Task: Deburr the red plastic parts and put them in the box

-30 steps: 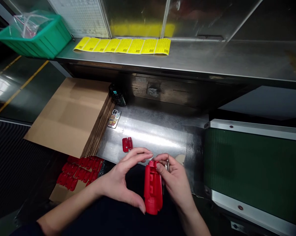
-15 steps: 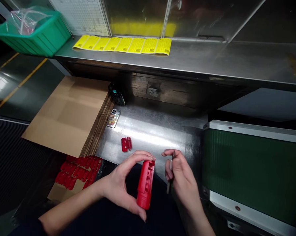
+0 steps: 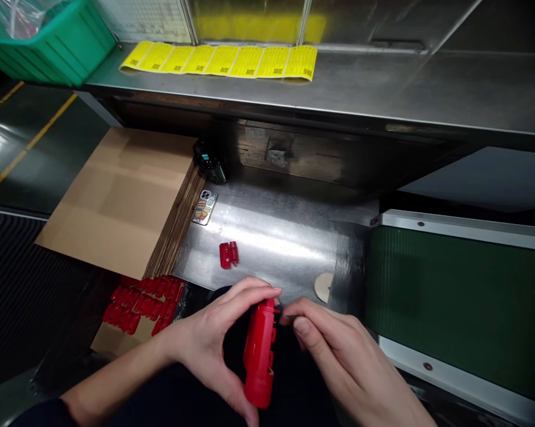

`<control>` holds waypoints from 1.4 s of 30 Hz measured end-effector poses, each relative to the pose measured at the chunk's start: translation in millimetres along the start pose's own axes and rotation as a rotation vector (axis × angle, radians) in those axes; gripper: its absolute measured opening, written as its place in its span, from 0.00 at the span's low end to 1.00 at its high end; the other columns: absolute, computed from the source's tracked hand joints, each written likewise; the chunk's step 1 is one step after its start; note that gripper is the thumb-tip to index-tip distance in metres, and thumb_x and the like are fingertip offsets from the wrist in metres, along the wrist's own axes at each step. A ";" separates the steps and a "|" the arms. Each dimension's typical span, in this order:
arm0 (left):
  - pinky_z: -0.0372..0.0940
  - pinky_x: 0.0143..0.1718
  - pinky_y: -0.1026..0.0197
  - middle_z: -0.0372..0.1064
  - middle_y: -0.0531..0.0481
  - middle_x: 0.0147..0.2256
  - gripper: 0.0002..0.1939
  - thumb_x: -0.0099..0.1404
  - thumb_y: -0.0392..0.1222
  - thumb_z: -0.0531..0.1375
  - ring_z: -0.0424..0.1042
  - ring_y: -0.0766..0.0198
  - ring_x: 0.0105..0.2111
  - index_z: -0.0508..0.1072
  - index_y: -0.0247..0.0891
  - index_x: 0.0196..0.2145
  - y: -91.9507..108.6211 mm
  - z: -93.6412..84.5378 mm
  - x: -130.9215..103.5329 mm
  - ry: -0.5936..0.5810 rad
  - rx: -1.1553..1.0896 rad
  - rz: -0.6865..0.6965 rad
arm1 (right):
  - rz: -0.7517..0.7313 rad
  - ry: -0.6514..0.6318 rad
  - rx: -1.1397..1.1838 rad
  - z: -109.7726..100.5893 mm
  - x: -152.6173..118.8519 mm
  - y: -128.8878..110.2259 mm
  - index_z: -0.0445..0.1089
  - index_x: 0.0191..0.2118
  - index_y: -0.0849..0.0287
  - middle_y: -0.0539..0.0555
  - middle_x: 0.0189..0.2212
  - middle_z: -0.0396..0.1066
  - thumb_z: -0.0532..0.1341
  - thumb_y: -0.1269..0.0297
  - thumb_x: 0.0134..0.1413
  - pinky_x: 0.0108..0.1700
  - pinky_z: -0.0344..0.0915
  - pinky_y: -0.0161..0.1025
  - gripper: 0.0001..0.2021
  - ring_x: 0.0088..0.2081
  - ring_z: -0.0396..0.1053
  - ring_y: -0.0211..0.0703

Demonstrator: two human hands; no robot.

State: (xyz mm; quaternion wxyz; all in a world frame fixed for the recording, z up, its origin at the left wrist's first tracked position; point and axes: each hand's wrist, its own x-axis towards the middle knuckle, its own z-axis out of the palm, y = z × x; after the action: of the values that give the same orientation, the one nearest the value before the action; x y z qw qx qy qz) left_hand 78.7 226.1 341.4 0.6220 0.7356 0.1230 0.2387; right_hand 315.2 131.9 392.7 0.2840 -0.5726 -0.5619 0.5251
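Observation:
My left hand (image 3: 214, 332) is closed around a red plastic housing (image 3: 259, 356), long and rounded, gripped at its two ends between fingers and thumb. Small tabs and slots run along the housing's right edge. Close beside that edge is my right hand (image 3: 338, 341), its fingers pinched around a slim blade-like tool (image 3: 289, 316), of which little shows past the fingertips. Two small red plastic parts (image 3: 229, 254) lie side by side on the metal table (image 3: 271, 225), beyond my left hand.
Stacked cardboard sheets (image 3: 116, 190) stand left, above a box of red parts (image 3: 138, 305). A patterned phone (image 3: 205, 207) and dark container (image 3: 210, 161) sit nearby. A green conveyor (image 3: 458, 302) runs right. The shelf holds yellow labels (image 3: 223, 61) and a green bin (image 3: 58, 53).
My right hand has come left and down to the housing's edge, turning so the tool is mostly hidden. The housing has turned and lowered slightly. A pale round disc now shows on the table.

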 end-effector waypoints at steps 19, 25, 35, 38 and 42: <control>0.70 0.64 0.42 0.65 0.37 0.60 0.71 0.39 0.65 0.82 0.70 0.41 0.60 0.57 0.50 0.75 -6.6 1.9 3.0 0.016 -0.055 -0.006 | 0.063 0.022 0.092 10.0 4.3 9.4 0.75 0.42 0.48 0.46 0.34 0.77 0.58 0.48 0.77 0.34 0.63 0.38 0.14 0.32 0.71 0.40; 0.69 0.65 0.40 0.62 0.37 0.63 0.68 0.40 0.62 0.83 0.68 0.37 0.64 0.58 0.51 0.74 -5.9 2.6 -4.9 0.134 0.043 -0.130 | 0.122 -0.066 0.297 22.5 -0.1 13.2 0.76 0.46 0.46 0.47 0.42 0.77 0.66 0.48 0.71 0.38 0.65 0.35 0.10 0.41 0.72 0.43; 0.65 0.67 0.40 0.58 0.38 0.64 0.56 0.54 0.59 0.79 0.63 0.38 0.66 0.56 0.50 0.72 -8.7 5.1 -6.3 0.295 0.341 -0.163 | 0.180 0.021 0.312 37.3 7.5 12.8 0.76 0.49 0.45 0.47 0.48 0.75 0.72 0.57 0.62 0.38 0.67 0.32 0.11 0.47 0.72 0.44; 0.63 0.67 0.43 0.60 0.40 0.63 0.55 0.53 0.61 0.79 0.64 0.42 0.65 0.59 0.51 0.71 -7.2 1.6 -4.9 0.302 0.295 -0.141 | 0.199 0.097 0.280 37.0 9.1 12.9 0.76 0.50 0.45 0.48 0.47 0.76 0.69 0.61 0.64 0.37 0.70 0.31 0.10 0.45 0.74 0.43; 0.65 0.58 0.57 0.69 0.47 0.52 0.29 0.62 0.52 0.76 0.71 0.56 0.54 0.75 0.47 0.57 -3.2 -8.1 -3.2 0.381 -0.126 -0.242 | 0.170 0.314 0.361 30.2 5.4 19.7 0.75 0.52 0.46 0.49 0.46 0.77 0.69 0.57 0.64 0.40 0.74 0.30 0.12 0.41 0.76 0.41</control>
State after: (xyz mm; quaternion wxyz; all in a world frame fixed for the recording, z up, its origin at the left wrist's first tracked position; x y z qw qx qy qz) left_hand 72.2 232.1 338.5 0.6561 0.6170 0.3103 0.3041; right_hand 293.2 124.9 364.5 0.4203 -0.6324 -0.3579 0.5434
